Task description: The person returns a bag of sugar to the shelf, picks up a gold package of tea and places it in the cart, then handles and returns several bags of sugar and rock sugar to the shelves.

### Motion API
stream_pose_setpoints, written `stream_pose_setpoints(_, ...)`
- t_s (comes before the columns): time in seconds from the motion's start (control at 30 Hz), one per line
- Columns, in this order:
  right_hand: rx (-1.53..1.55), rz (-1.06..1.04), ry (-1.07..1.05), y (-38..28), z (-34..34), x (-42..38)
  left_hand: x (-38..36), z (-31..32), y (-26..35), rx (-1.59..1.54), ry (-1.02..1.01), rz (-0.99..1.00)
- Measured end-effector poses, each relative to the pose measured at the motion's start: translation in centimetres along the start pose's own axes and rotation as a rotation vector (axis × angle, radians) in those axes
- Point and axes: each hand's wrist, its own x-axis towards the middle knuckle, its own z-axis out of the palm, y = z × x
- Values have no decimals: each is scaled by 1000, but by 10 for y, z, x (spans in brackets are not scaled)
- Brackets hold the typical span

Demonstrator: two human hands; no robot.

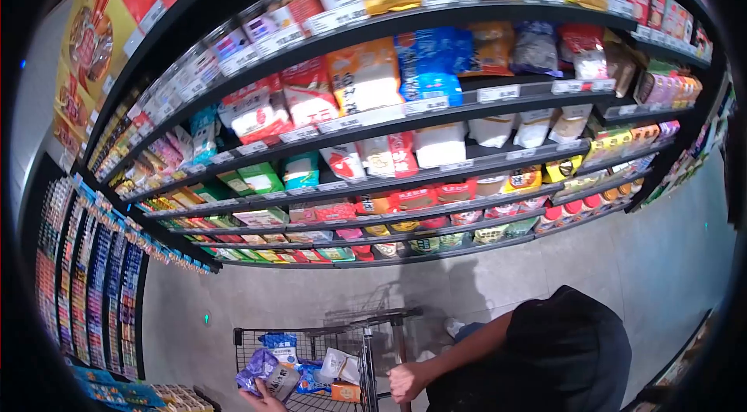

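A black wire shopping cart point(303, 329) stands at the bottom of the view. At its left side, my left hand point(266, 399) grips the lower edge of a purple plastic bag point(261, 365) with a pale printed panel; part of the hand is cut off by the frame. The bag is over the basket, among the other packs. My right hand point(410, 381) is closed around the cart handle point(400, 338). Inside the basket are a blue and white pack point(280, 346), a bright blue bag point(313, 378), a white bag point(341, 365) and an orange box point(345, 392).
Ahead stands a long black shelf unit point(498, 91) with several tiers of bagged and jarred goods and price tags. Another rack point(89, 280) of small packs is on the left. Grey tiled floor point(576, 245) lies between the cart and shelves.
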Motion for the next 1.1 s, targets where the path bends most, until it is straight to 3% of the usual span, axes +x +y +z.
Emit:
stream_pose_setpoints(0.1,-23,1,-35,-4,0,-23,-20,22,-6,-22,-18,-11)
stream_pose_setpoints(0.13,-48,-4,-86,-9,-9,-22,-20,39,-11,-313,-15,-13)
stream_pose_setpoints(0.17,-122,-105,62,-13,-20,-21,-25,43,-14,-286,-86,10)
stream_pose_setpoints(0.2,-133,-104,63,-19,-23,-23,-35,54,5,-261,-152,33)
stream_pose_setpoints(0.27,-93,107,-63,-30,-21,-36,-66,72,58,-265,-200,105)
stream_pose_setpoints(0.3,-90,72,92,-37,-27,-37,-76,82,67,-313,-208,140)
stream_pose_setpoints(0.33,-92,81,92,-40,-32,-37,-81,90,67,-305,-226,209)
stream_pose_setpoints(0.4,-207,-3,120,-50,-43,-41,-106,103,83,-445,-253,48)
stream_pose_setpoints(0.47,16,216,-89,-47,-33,-54,-125,111,99,-471,-292,37)
stream_pose_setpoints(0.5,34,287,130,-52,-45,-47,-136,115,115,-533,-310,6)
stream_pose_setpoints(0.53,49,352,352,-60,-65,-36,-145,120,129,-594,-327,-22)
stream_pose_setpoints(0.6,109,619,334,-65,-130,-20,-159,130,149,-590,-339,0)
stream_pose_setpoints(0.67,191,966,617,-76,-189,-15,-173,146,174,-617,-407,11)
stream_pose_setpoints(0.73,202,989,782,-63,-228,-35,-195,168,209,-669,-470,-13)
stream_pose_setpoints(0.8,318,982,799,-59,-282,-43,-211,204,224,-671,-549,54)
stream_pose_setpoints(0.87,448,933,739,-55,-324,-60,-238,240,254,-762,-671,-7)
stream_pose_setpoints(0.93,767,896,764,-60,-370,-72,-262,275,284,-764,-781,-16)
stream_pose_setpoints(1.1,640,1016,921,-70,-448,-126,-310,342,346,-754,-1083,-41)
